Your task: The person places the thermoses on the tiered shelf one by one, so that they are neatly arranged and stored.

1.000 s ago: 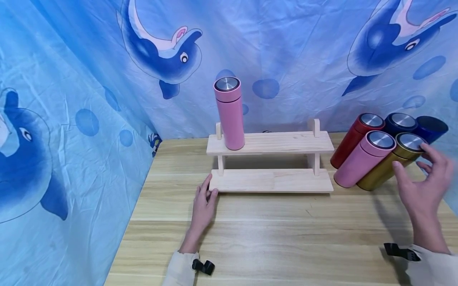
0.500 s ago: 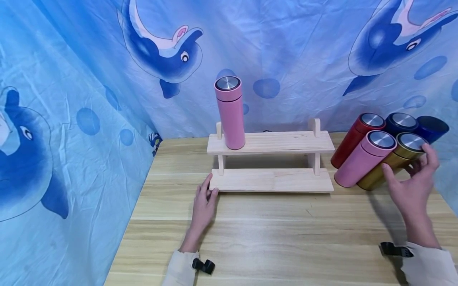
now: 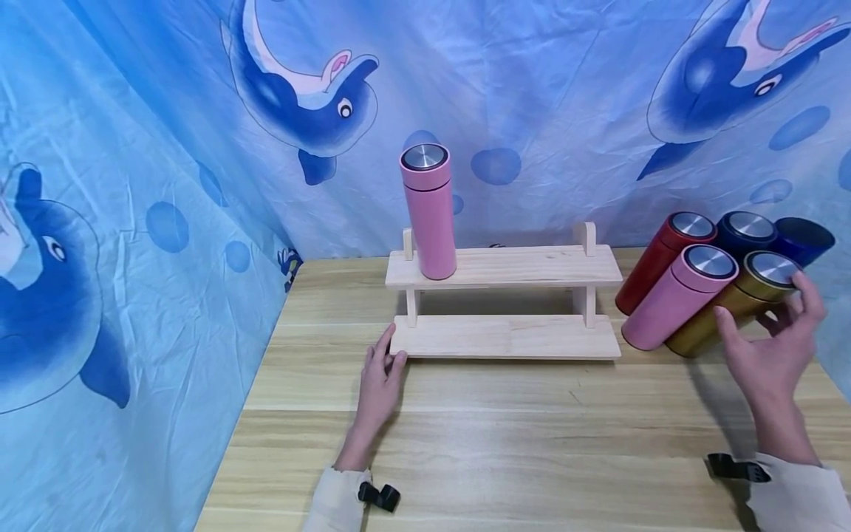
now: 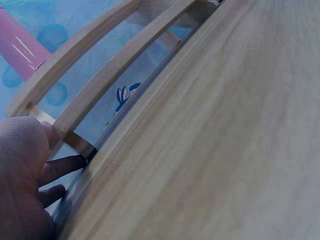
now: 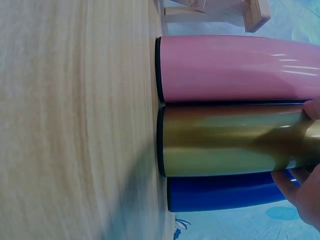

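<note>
At the right, my right hand (image 3: 774, 355) grips the upper body of a gold thermos bottle (image 3: 721, 314), its thumb on one side and fingers on the other. In the right wrist view the gold bottle stands between a pink thermos bottle (image 5: 225, 70) and a blue thermos bottle (image 5: 220, 192). A red bottle (image 3: 654, 262) and a dark navy bottle (image 3: 746, 224) are close behind. My left hand (image 3: 379, 384) holds the left front corner of a two-tier wooden rack (image 3: 505, 336). Another pink thermos bottle (image 3: 428, 222) stands upright on the rack's upper shelf, left side.
A wood-grain table (image 3: 492, 443) carries the rack and the bottle cluster. Behind and to the left hangs a blue curtain (image 3: 552, 96) printed with dolphins. A black strap (image 3: 379, 496) circles each sleeve cuff.
My right hand has moved left, and its fingers have closed around the gold bottle. That bottle's top has shifted slightly right, apart from the pink one. The left hand stays at the rack.
</note>
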A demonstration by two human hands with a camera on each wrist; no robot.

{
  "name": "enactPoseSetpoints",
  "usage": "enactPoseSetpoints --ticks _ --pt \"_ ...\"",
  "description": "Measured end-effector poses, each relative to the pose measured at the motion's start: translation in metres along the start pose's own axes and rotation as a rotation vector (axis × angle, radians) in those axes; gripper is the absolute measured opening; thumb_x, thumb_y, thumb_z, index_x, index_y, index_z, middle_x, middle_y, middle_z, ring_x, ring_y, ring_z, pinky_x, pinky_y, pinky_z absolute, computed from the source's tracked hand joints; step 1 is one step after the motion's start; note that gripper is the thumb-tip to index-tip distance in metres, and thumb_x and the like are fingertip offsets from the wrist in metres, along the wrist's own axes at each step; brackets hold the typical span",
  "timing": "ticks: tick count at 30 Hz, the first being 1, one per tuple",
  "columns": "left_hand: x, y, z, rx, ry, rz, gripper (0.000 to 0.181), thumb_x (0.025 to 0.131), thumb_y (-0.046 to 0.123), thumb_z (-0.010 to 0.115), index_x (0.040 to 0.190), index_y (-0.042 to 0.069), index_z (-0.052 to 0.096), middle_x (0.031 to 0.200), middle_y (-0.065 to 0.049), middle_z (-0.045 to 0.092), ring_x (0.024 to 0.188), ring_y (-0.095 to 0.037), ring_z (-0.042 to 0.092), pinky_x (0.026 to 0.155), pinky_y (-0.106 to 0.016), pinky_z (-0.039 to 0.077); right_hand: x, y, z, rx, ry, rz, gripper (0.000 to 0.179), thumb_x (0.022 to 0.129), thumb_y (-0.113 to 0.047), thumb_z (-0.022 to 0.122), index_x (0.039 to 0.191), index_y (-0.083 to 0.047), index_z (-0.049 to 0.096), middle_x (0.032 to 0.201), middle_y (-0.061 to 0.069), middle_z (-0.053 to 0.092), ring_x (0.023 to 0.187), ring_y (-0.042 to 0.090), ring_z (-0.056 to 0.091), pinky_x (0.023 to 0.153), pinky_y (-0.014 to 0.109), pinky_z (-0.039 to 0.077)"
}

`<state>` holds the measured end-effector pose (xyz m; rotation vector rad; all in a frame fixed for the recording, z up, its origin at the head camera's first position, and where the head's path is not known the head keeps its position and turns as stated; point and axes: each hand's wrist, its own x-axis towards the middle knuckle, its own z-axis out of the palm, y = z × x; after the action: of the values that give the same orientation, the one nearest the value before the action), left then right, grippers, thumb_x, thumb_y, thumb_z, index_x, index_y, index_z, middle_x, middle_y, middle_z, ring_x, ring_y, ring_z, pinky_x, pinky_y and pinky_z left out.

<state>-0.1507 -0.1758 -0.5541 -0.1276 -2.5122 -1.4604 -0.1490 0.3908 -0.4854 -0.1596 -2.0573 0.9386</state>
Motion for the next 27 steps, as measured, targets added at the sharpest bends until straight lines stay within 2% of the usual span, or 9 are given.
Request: enactPoseSetpoints --ticks 3,9,15,19,23,27 --pt "0.0 0.0 0.0 0.001 -0.003 0.006 0.058 0.116 0.022 0.061 0.171 0.012 0.043 0.073 -0.002 0.063 0.073 -0.017 0.062 0.139 -0.062 0.01 -0.001 0.001 -0.002 0.014 0.032 -0.008 0.069 0.097 -0.016 0.082 0.154 -0.006 0.043 0.161 0.003 0.059 0.129 -0.007 0.055 0.11 0.009 0.042" --pt "0.001 0.0 0.0 0.001 -0.008 -0.006 0.059 0.117 0.023 0.06 0.171 0.013 0.042 0.074 -0.004 0.065 0.073 -0.023 0.064 0.14 -0.06 0.01 0.0 0.001 -0.01 -0.026 0.047 -0.036 0.067 0.1 -0.028 0.078 0.152 -0.004 0.043 0.163 0.0 0.057 0.128 -0.008 0.051 0.109 0.008 0.039" --pt "0.0 0.0 0.0 -0.008 -0.013 -0.011 0.06 0.116 0.024 0.061 0.172 0.013 0.041 0.075 -0.001 0.066 0.077 -0.021 0.065 0.14 -0.057 0.01 0.001 -0.005 -0.019 -0.05 0.079 -0.044 0.072 0.1 -0.039 0.074 0.154 -0.002 0.043 0.16 -0.018 0.05 0.128 -0.008 0.046 0.114 0.01 0.037" --pt "0.0 0.0 0.0 -0.018 -0.022 -0.014 0.061 0.117 0.025 0.06 0.173 0.013 0.04 0.075 -0.001 0.064 0.075 -0.02 0.063 0.141 -0.053 0.009 0.0 -0.012 -0.024 -0.028 0.105 -0.007 0.074 0.095 -0.041 0.075 0.155 -0.009 0.046 0.153 -0.026 0.045 0.131 -0.005 0.047 0.112 0.01 0.036" --pt "0.0 0.0 -0.001 -0.017 -0.018 -0.009 0.061 0.116 0.025 0.061 0.172 0.013 0.04 0.072 0.001 0.059 0.069 -0.017 0.056 0.141 -0.053 0.009 -0.002 -0.022 -0.025 -0.016 0.111 0.013 0.076 0.092 -0.043 0.075 0.156 -0.012 0.047 0.148 -0.027 0.043 0.132 -0.006 0.046 0.112 0.011 0.036" --pt "0.0 -0.001 -0.001 -0.015 -0.011 0.0 0.06 0.116 0.023 0.061 0.172 0.012 0.042 0.072 0.001 0.059 0.069 -0.015 0.055 0.141 -0.054 0.01 -0.004 -0.03 -0.027 0.011 0.116 0.0 0.077 0.09 -0.043 0.076 0.154 -0.01 0.048 0.145 -0.027 0.045 0.129 -0.007 0.048 0.111 0.01 0.037"
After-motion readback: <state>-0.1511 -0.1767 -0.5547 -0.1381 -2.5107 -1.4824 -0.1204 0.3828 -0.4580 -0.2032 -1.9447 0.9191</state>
